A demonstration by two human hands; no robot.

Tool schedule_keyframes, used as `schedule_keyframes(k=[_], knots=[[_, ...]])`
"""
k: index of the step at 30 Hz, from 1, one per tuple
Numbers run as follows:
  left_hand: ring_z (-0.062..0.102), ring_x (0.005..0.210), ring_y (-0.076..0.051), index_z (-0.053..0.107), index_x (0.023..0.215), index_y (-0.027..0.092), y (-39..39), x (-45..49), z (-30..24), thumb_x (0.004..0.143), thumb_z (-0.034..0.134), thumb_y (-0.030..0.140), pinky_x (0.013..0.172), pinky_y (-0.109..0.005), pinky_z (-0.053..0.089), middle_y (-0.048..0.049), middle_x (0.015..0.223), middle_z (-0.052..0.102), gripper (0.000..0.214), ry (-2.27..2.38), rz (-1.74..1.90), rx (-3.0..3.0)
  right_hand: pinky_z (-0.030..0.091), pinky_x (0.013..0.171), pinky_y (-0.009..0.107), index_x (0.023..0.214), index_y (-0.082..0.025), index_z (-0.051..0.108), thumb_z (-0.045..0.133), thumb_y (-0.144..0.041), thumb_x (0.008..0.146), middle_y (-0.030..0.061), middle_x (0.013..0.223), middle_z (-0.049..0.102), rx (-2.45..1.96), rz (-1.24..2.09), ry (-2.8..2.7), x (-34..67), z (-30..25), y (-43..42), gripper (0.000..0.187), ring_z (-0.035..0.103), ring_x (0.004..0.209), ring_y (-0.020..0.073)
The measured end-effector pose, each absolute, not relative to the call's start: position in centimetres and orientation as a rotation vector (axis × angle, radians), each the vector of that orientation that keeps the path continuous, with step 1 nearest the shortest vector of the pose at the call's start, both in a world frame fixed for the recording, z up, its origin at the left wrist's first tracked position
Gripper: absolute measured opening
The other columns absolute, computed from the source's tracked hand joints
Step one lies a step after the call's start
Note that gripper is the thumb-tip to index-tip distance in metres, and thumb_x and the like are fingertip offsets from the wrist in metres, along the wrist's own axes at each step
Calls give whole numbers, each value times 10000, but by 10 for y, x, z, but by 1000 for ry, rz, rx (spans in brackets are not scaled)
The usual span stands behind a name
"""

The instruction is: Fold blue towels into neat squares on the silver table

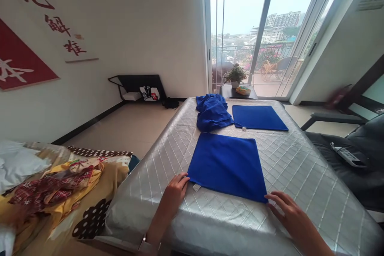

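A square blue cloth lies spread out on a silver quilted mattress, a small white tag sticking out from its near edge. At its near left corner, my left hand has its fingertips closed on the fabric. My right hand pinches the near right corner between thumb and fingers. Beyond it lies a second flat blue cloth, also with a white tag. To the left of that one, a crumpled heap of blue cloth touches its edge.
A black armchair with a corded handset stands close on the right. At the left is a bed with rumpled clothes. A small table with a potted plant stands past the far end, before glass doors.
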State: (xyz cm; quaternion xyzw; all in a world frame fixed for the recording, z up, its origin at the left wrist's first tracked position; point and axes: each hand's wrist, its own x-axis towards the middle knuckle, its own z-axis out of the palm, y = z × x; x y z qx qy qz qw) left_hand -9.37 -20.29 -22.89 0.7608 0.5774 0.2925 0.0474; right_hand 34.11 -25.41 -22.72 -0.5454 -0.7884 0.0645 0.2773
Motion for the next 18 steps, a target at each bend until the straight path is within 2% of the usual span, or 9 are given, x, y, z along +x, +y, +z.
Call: schedule_keyframes(k=[4, 11, 15, 18], knots=[[697, 999, -239, 711, 1044, 262, -203, -99, -228, 938, 474, 195, 941, -412, 547, -57, 1112, 735, 268, 1802, 747, 2367, 618, 837, 334, 1065, -296, 725, 437, -298, 998, 58, 1095, 727, -1368, 127, -2263, 336, -215, -248, 296, 713, 965, 201], [695, 979, -241, 720, 1045, 259, -209, -104, -224, 940, 467, 191, 910, -415, 547, -58, 1089, 743, 283, 1824, 696, 2418, 627, 824, 300, 1096, -286, 711, 483, -238, 978, 46, 1096, 735, -1206, -44, -2299, 341, -223, -250, 261, 715, 976, 187], [706, 970, -234, 719, 1067, 267, -223, -91, -208, 919, 482, 181, 895, -404, 566, -49, 1088, 742, 293, 1806, 825, 2371, 633, 820, 299, 1098, -297, 710, 505, -256, 964, 50, 1128, 732, -1208, -28, -2277, 341, -223, -250, 247, 722, 980, 195], [698, 999, -221, 642, 1252, 288, -238, -86, -173, 945, 514, 241, 851, -362, 591, -67, 1228, 688, 335, 1707, 1113, 2276, 641, 809, 314, 1135, -315, 709, 538, -286, 944, 39, 1114, 743, -1204, -70, -2238, 340, -228, -249, 258, 732, 957, 211]])
